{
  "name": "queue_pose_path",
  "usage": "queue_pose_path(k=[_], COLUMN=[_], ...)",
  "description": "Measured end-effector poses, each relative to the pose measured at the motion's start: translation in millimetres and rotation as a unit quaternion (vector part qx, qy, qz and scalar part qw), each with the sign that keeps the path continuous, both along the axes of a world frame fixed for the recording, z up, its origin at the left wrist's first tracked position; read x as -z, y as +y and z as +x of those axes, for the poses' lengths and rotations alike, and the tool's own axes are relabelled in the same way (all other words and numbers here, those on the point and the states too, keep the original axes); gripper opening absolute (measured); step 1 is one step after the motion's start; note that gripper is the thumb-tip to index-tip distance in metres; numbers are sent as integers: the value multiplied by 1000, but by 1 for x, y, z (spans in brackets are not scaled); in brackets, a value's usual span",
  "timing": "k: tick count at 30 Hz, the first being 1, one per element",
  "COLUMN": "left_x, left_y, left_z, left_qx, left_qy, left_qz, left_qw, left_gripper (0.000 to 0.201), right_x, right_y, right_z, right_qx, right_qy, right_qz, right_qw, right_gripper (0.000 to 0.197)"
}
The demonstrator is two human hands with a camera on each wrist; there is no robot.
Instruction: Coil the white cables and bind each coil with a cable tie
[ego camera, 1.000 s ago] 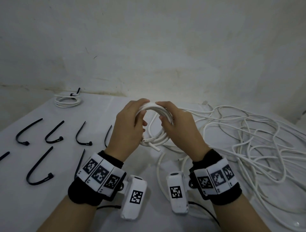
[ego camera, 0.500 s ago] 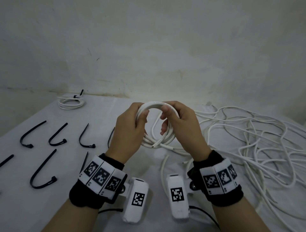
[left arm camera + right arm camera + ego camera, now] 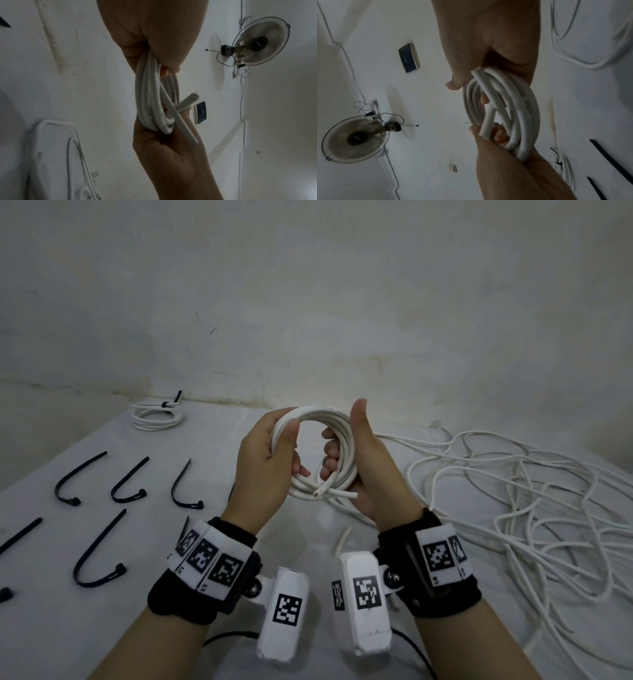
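A white cable coil (image 3: 320, 417) is held upright above the table between both hands. My left hand (image 3: 265, 460) grips its left side, thumb across the strands. My right hand (image 3: 363, 460) grips the right side, fingers curled through the ring and thumb pointing up. Two cut cable ends (image 3: 335, 494) stick out at the bottom of the coil. The left wrist view shows the coil (image 3: 154, 102) edge-on between both hands, and the right wrist view shows the coil (image 3: 513, 108) the same way. Several black cable ties (image 3: 97, 553) lie on the table to the left.
A tangle of loose white cable (image 3: 513, 498) covers the right of the table (image 3: 212, 446). One coil bound with a black tie (image 3: 156, 414) lies at the far left corner. A wall rises just behind the table. A wall fan (image 3: 260, 43) shows in the wrist views.
The coil has been lifted and turned more upright. My right hand has rotated so its thumb now points up and its fingers hook through the ring.
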State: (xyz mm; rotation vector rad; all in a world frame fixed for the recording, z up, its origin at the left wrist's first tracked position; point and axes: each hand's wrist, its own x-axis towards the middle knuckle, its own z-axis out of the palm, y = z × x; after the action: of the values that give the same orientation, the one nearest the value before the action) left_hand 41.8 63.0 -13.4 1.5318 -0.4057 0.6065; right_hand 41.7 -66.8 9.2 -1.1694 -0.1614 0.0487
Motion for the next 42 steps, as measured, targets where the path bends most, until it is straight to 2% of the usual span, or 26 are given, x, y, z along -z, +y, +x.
queue_pose_path(k=[4,9,12,15,18,20,21,22,24,26,27,29,33,34,36,37,38,40,41,42], left_x=[4,6,5,2,-7,-15,-17,-18,-17,-9,-5,5,19,21,20,18,14,0,-9,-17], left_y=[-4,-10,-11,-5,12,30,40,49,61,61,60,59,60,62,62,62,61,54,50,48], left_z=[2,2,2,4,9,17,22,27,36,39,40,46,55,56,58,57,57,45,37,27], left_qx=[13,45,69,74,81,39,-2,-44,-93,-106,-107,-107,-125,-130,-122,-105,-81,-39,-17,9], left_qy=[16,32,52,74,132,188,210,232,300,356,367,369,352,342,346,365,380,385,371,352], left_qz=[11,22,27,100,176,210,253,320,468,568,599,620,630,631,618,578,508,315,226,165], left_qw=[1000,998,996,989,972,959,944,917,826,734,704,684,680,684,695,723,769,867,901,921], left_gripper=[23,20,20,23,40,47,46,44,41,44,44,39,13,11,22,18,14,13,12,12], right_x=[8,13,17,19,22,24,24,25,26,28,28,28,27,26,26,26,26,25,25,24], right_y=[-3,-8,-8,-6,-8,-12,-13,-14,-15,-16,-16,-16,-19,-20,-21,-21,-21,-21,-22,-23], right_z=[-3,-1,-1,-2,2,5,7,9,10,10,9,9,11,11,11,11,11,10,9,8], right_qx=[26,19,52,73,77,76,80,83,85,84,83,84,90,93,101,107,115,136,149,161], right_qy=[4,52,53,54,66,82,91,97,104,104,102,101,103,102,96,92,87,77,71,67], right_qz=[-7,73,61,55,84,110,119,127,135,135,134,133,135,135,130,124,117,104,98,93], right_qw=[1000,996,995,994,991,988,985,984,982,982,982,982,981,981,982,982,983,982,981,980], right_gripper=[54,47,45,45,46,46,46,46,46,45,45,45,45,45,45,45,44,44,43,43])
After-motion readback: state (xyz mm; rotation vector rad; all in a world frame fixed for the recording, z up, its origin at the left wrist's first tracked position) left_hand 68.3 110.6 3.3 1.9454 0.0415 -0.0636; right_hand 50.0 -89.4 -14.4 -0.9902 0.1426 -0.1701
